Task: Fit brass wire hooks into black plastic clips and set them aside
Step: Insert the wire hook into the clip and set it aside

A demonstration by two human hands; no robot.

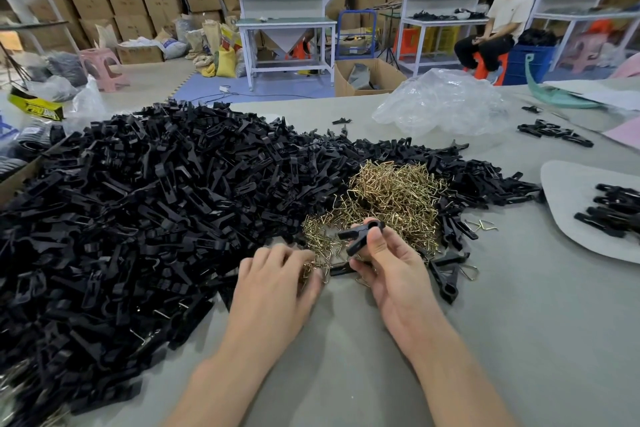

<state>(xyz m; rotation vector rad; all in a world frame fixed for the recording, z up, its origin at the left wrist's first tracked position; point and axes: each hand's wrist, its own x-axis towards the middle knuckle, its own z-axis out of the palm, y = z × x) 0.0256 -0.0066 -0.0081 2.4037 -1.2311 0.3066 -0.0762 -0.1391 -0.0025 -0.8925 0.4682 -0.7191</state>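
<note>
A huge heap of black plastic clips (145, 204) covers the left and middle of the grey table (485, 340). A pile of brass wire hooks (391, 194) lies on its right side. My right hand (391, 270) pinches one black clip (363, 236) between thumb and fingers, just above the near edge of the hooks. My left hand (273, 281) lies palm down at that edge, its curled fingertips gripping a few brass hooks (313, 269). Finished clips (613, 211) lie on a pale mat (568, 232) at the right.
A crumpled clear plastic bag (443, 104) lies at the back of the table, with a small row of black clips (550, 132) to its right. Loose clips and hooks (450, 270) lie beside my right hand. A person sits at a workbench in the background.
</note>
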